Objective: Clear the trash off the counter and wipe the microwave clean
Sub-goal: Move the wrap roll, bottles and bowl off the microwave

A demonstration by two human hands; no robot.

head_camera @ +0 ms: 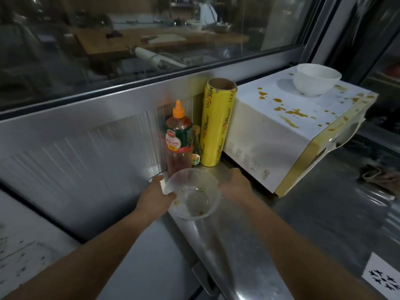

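Observation:
A clear plastic bowl (192, 194) with food scraps in its bottom sits at the steel counter's corner. My left hand (154, 194) grips its left rim, thumb over the edge. My right hand (237, 187) is at the bowl's right side with fingers curved toward it; whether it touches the bowl I cannot tell. To the right stands a white microwave (279, 135), its top and front edge spattered with orange-brown sauce. A white ceramic bowl (313, 80) rests on top of it.
Behind the plastic bowl stand a sauce bottle with an orange cap (178, 137), a small bottle (195, 146) and a yellow cling-film roll (216, 124). A crumpled cloth (381, 176) lies on the counter (303, 234) at far right. A window runs behind.

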